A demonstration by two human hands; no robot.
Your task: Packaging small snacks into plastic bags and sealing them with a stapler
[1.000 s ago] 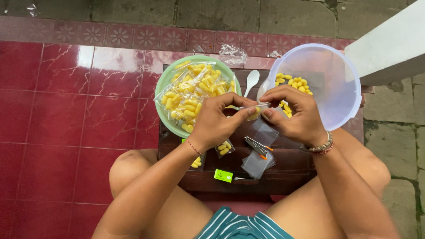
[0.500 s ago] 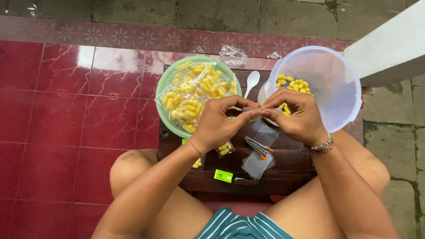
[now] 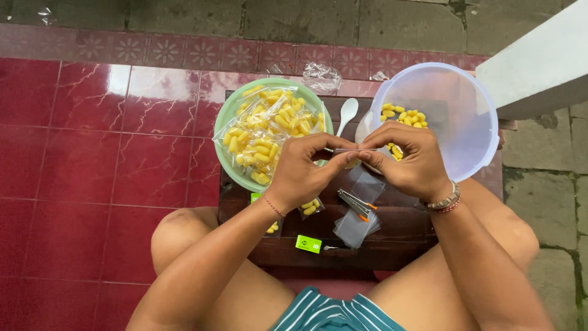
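My left hand (image 3: 301, 171) and my right hand (image 3: 407, 162) meet over a small dark wooden table (image 3: 392, 242). Together they pinch the top edge of a small clear plastic packet (image 3: 355, 151), held stretched between the fingertips. What is inside the packet is hidden by my fingers. Just left of my hands stands a green bowl (image 3: 229, 119) heaped with filled clear packets of yellow snack pieces (image 3: 266, 132). On the right, a clear plastic tub (image 3: 456, 116) holds loose yellow pieces (image 3: 401, 116).
A white plastic spoon (image 3: 347, 113) lies between bowl and tub. Below my hands lie empty clear packets (image 3: 356, 224), a metal clip tool (image 3: 354, 203), a filled packet (image 3: 309, 208) and a green lighter (image 3: 309, 244). Red tiled floor spreads left; a white pillar (image 3: 539, 61) stands right.
My two hands have stayed together over the table, with only slight finger movement along the packet's top edge. Bowl, tub and the other items have not moved.
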